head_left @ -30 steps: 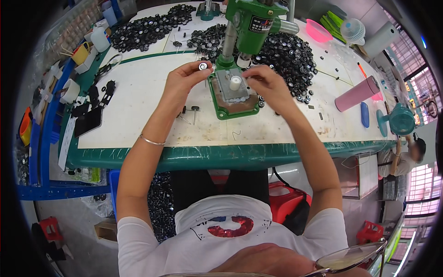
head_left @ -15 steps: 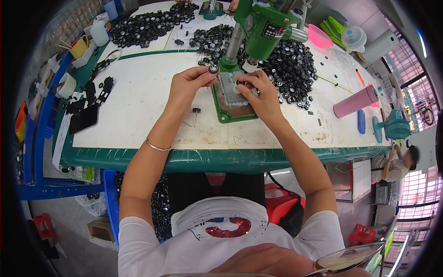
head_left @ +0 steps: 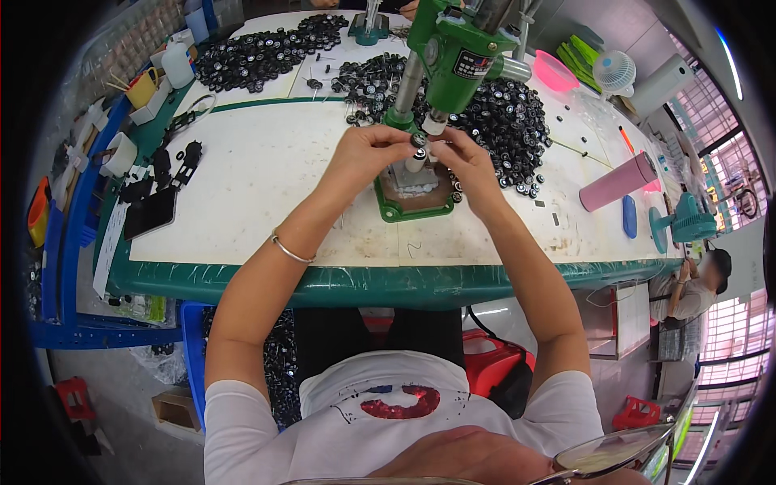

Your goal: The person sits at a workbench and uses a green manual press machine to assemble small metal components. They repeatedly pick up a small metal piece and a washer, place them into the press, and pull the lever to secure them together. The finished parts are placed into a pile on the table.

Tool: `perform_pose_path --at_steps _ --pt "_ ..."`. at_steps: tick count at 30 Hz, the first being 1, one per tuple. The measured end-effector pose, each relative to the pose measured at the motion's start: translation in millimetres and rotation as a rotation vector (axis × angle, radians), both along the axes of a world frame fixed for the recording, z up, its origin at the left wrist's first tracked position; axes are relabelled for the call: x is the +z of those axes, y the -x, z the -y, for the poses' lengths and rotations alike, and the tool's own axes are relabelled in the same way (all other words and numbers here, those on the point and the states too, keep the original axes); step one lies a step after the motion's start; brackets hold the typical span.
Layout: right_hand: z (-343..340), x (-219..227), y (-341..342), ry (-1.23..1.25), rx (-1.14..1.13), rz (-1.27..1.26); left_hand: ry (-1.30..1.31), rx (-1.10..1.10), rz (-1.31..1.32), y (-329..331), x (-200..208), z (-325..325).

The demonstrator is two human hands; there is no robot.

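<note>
A green bench press (head_left: 455, 71) stands on the table in front of me, its white-tipped ram (head_left: 434, 125) above the base. My left hand (head_left: 373, 153) is closed in a pinch on a small black toy wheel (head_left: 418, 139), held just below and left of the ram. Under that wheel, another dark wheel with a silvery centre (head_left: 419, 153) sits at the top of a short white post (head_left: 415, 165) on the press plate. My right hand (head_left: 462, 158) is closed beside the post, fingertips close to the wheels; what they pinch is too small to make out.
Heaps of black wheels (head_left: 501, 121) lie behind and right of the press, with another pile (head_left: 246, 61) at the back left. A pink bottle (head_left: 618, 182), blue case (head_left: 630, 215) and small teal fan (head_left: 687, 218) stand right. A black phone (head_left: 151, 213) lies left.
My left hand has moved right with its wheel, to over the white post. My right hand has shifted slightly right, off the post. The wheel with a pin near my left forearm is out of sight.
</note>
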State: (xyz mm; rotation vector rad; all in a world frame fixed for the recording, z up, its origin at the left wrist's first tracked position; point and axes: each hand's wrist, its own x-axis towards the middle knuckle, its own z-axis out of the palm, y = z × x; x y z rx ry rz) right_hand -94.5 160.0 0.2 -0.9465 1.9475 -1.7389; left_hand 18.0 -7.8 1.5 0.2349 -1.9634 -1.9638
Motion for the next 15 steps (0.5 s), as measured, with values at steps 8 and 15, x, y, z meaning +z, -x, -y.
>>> perform_pose_path --at_steps 8,15 --pt "-19 69 62 0.184 -0.216 0.05 -0.021 -0.007 -0.1 20 -3 -11" --pt "38 191 92 0.536 -0.107 0.146 -0.271 -0.037 -0.152 24 -13 -14"
